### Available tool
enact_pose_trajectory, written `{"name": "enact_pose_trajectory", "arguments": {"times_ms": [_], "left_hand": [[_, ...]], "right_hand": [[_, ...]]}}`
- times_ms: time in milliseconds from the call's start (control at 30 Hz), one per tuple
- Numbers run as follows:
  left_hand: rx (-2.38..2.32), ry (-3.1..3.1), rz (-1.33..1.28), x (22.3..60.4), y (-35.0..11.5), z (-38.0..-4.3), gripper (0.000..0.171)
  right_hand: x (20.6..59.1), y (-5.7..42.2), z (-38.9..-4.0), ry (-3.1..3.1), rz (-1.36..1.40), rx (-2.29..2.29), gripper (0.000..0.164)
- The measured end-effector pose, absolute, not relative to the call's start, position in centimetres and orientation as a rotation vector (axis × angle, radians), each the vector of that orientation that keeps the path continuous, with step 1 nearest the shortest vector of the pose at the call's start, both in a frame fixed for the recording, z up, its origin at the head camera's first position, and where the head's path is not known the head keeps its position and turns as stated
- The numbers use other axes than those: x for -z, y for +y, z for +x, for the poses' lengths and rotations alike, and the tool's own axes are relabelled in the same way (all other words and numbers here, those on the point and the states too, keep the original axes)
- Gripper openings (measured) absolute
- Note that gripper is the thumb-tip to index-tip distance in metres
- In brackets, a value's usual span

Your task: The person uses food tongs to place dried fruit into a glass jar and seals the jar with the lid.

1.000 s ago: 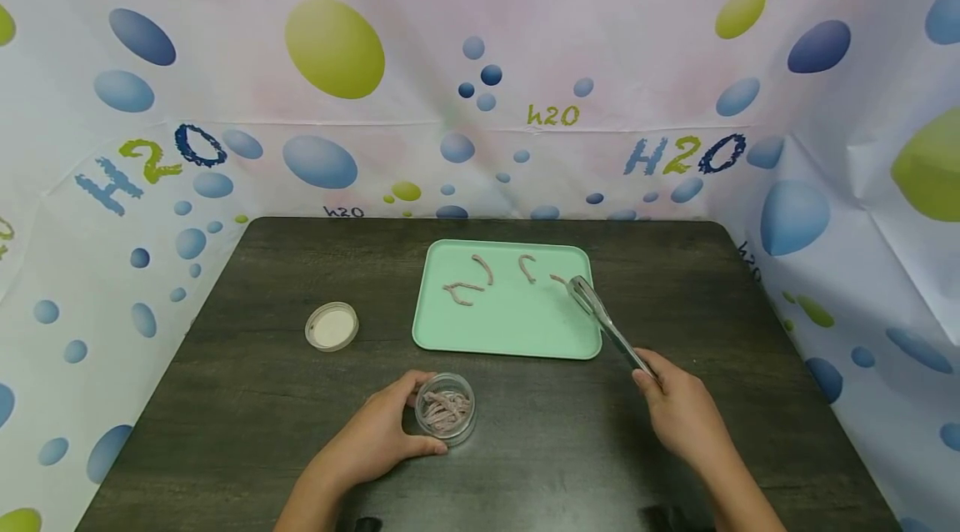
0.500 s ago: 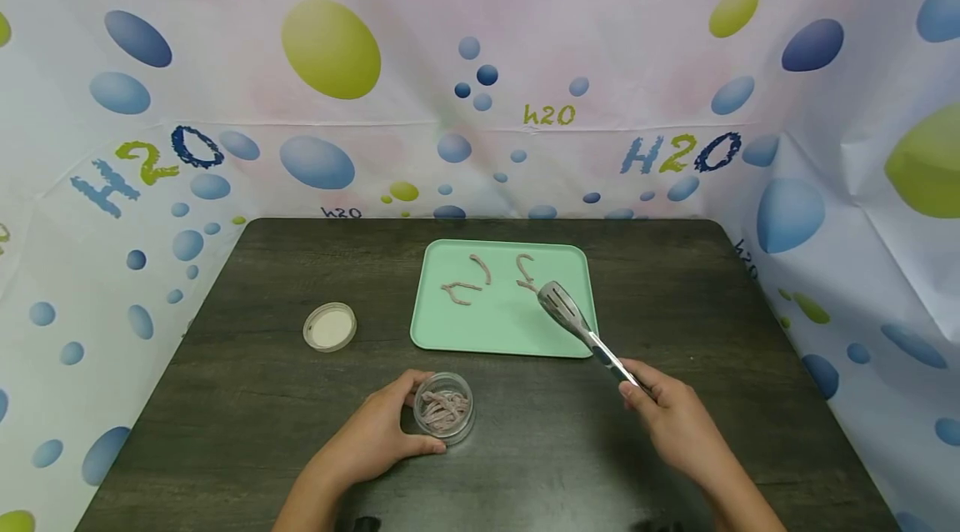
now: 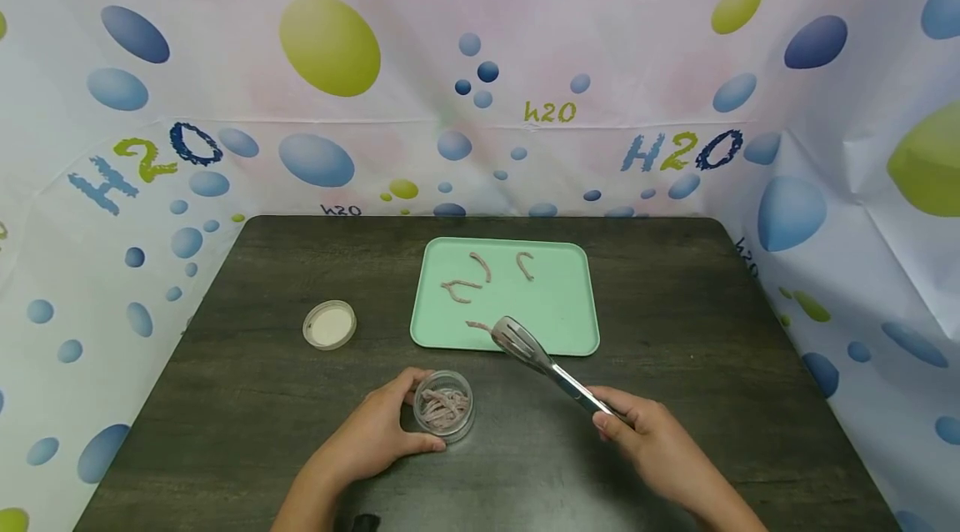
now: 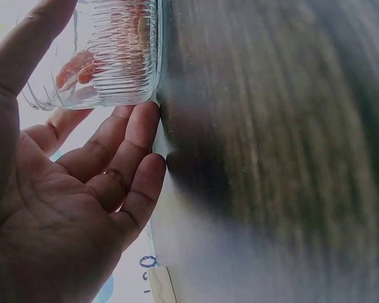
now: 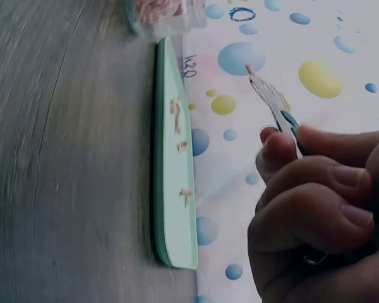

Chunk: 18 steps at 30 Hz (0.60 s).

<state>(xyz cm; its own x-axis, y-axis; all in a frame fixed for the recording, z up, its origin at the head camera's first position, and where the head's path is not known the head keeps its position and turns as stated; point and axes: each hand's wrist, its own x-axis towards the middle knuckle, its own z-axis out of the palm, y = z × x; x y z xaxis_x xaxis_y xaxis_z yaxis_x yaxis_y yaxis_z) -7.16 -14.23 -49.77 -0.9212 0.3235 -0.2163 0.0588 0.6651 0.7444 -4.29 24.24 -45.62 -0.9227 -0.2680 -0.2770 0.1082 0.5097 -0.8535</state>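
My left hand [image 3: 375, 432] holds a clear glass jar [image 3: 470, 424], thumb on the near side and fingers on the far side. Thin pinkish strips [image 3: 442, 409] lie tangled inside it. In the left wrist view the jar's ribbed wall [image 4: 123, 69] shows, with fingertips low by the tabletop. My right hand [image 3: 652, 440] grips metal tongs [image 3: 525, 344], whose slotted tips pinch one pinkish strip [image 3: 477, 325] above the near edge of a mint-green tray [image 3: 558, 307]. The right wrist view shows the tongs [image 5: 268, 95] with the strip's end poking out, raised above the tray.
Several similar strips [image 3: 525, 265] lie apart on the tray's far and left parts. A round pale lid [image 3: 330, 325] sits on the dark wooden table [image 3: 247, 399], left of the tray. Behind the table hangs a white sheet [image 3: 420, 32] with coloured dots.
The tongs, pinching the strip, have moved leftward and nearer, from the tray's right side to its front edge, towards the jar. The left hand and jar have stayed put.
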Motion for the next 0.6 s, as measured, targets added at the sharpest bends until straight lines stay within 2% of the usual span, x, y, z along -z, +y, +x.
{"name": "enact_pose_trajectory", "arguments": {"times_ms": [400,600], "left_hand": [[-1.125,2.545,0.303,49.9,-14.2,-7.2,0.087],[-1.126,2.542,0.300,50.0,-14.3,-7.2,0.086]], "right_hand": [[46.1,23.4,-3.2,2.341,-0.449,1.395,0.029],[46.2,23.1,-3.1,2.267,-0.429,1.364,0.030]]}}
